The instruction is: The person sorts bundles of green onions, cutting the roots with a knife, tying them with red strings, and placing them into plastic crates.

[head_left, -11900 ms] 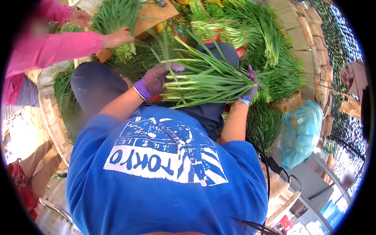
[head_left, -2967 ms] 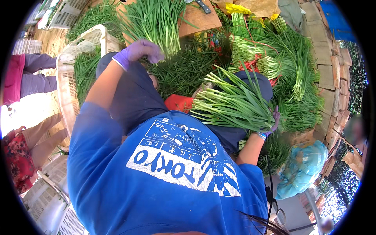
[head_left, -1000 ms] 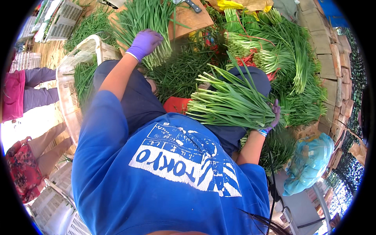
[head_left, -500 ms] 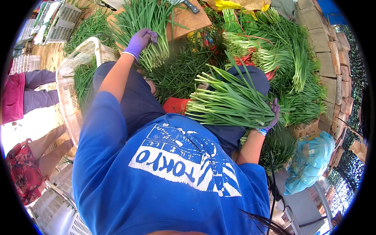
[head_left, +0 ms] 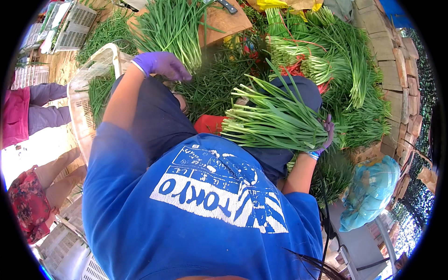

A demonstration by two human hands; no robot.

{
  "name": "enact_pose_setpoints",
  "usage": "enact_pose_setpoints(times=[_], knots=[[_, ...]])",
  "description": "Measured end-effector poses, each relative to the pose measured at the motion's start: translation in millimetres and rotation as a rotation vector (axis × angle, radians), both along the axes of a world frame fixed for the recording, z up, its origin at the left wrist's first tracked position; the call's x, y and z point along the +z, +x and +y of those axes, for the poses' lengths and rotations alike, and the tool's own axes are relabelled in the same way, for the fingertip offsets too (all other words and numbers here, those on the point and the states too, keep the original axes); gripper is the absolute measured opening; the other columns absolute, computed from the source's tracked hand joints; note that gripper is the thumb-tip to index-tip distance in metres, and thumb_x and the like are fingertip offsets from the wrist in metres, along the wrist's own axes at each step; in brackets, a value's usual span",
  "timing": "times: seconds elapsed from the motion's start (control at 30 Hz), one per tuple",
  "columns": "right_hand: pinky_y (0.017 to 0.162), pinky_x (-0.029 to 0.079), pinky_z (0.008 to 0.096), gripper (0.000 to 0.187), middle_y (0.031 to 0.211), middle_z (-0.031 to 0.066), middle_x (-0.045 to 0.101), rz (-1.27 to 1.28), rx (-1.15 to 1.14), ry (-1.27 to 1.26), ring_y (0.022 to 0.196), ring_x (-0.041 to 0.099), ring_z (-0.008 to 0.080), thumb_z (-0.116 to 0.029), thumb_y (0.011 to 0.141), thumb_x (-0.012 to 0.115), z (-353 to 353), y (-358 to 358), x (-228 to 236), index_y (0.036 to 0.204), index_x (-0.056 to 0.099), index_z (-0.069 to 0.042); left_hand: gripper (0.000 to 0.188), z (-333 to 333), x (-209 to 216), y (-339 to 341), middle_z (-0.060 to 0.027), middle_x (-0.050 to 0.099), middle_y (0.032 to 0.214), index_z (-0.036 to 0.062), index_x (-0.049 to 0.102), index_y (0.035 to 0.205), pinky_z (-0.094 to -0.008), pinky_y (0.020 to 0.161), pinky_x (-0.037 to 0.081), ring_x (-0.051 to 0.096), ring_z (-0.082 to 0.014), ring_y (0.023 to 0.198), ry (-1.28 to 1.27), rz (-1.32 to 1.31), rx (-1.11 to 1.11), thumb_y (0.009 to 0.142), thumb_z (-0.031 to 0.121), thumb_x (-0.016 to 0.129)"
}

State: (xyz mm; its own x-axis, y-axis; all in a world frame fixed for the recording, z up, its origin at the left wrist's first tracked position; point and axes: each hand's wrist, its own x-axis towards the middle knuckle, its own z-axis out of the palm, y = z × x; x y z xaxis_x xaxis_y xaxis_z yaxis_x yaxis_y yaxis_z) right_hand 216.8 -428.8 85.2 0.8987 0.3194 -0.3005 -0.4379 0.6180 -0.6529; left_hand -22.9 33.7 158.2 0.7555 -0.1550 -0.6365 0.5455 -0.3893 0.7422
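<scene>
My right hand (head_left: 328, 134), in a purple glove, grips the leafy end of a bunch of garlic chives (head_left: 275, 119) lying across my right thigh, its pale stems pointing left. In a matching glove, my left hand (head_left: 164, 66) is over my left knee with its fingers stretched out and nothing visible in them. Just beyond it a loose heap of garlic chives (head_left: 170, 28) rests on a wooden board (head_left: 228, 23), stem ends toward me. A black-handled knife (head_left: 227, 6) lies on that board.
Tied bundles of chives (head_left: 322, 60) with red bands are stacked at the right, beside a low brick wall (head_left: 389, 70). Loose green trimmings (head_left: 217, 86) cover the ground between my legs. A white plastic crate (head_left: 81, 107) stands left; a blue plastic bag (head_left: 371, 193) sits right. Two people are at far left.
My left hand has come off the heap on the board and moved slightly nearer me, its fingers now stretched out. The right hand and its bunch have barely moved.
</scene>
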Motion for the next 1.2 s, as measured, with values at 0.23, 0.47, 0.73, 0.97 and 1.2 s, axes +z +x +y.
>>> enact_pose_setpoints(times=[0.23,0.47,0.73,0.97,1.2], knots=[[0.072,0.047,0.0367,0.032,0.059,-0.0048,0.053,0.037,0.000,0.037,0.058,0.053,0.0119,-0.022,0.089,0.038,9,-5,11,0.106,0.049,0.002,0.038,-13,-47,39,-0.0167,0.061,0.077,0.0042,0.064,0.074,-0.0381,0.067,0.047,0.059,-0.0305,0.070,0.881,-0.047,0.454,0.074,0.040,0.053],[0.072,0.046,0.0332,0.036,0.056,-0.0051,0.045,0.082,-0.138,-0.150,0.051,0.045,0.0080,-0.024,0.089,0.043,15,-7,20,0.109,0.044,0.005,0.036,-4,-68,45,-0.0196,0.061,0.081,0.0020,0.064,0.076,-0.0396,0.070,0.046,0.059,-0.0326,0.077,0.703,0.118,0.584,0.071,0.036,0.055],[0.070,0.046,0.0320,0.034,0.055,-0.0057,0.042,0.110,-0.121,-0.047,0.050,0.044,0.0081,-0.022,0.088,0.043,15,-6,16,0.109,0.044,0.004,0.034,-1,-84,41,-0.0164,0.059,0.060,-0.0012,0.062,0.070,-0.0378,0.062,0.046,0.059,-0.0298,0.060,0.963,0.138,0.607,0.071,0.030,0.048],[0.070,0.046,0.0315,0.034,0.055,-0.0061,0.042,0.090,-0.113,-0.147,0.051,0.043,0.0070,-0.022,0.087,0.045,13,-7,15,0.110,0.044,0.004,0.029,8,-92,45,-0.0212,0.060,0.082,0.0011,0.063,0.077,-0.0414,0.071,0.046,0.058,-0.0346,0.077,1.059,0.109,0.343,0.075,0.027,0.050],[0.071,0.046,0.0326,0.034,0.056,-0.0065,0.044,0.110,-0.116,-0.145,0.052,0.044,0.0062,-0.023,0.088,0.044,25,-9,19,0.110,0.043,0.002,0.023,49,-134,3,-0.0159,0.062,0.074,-0.0011,0.062,0.081,-0.0324,0.058,0.050,0.062,-0.0262,0.066,0.922,-0.018,0.109,0.080,0.016,0.047]])
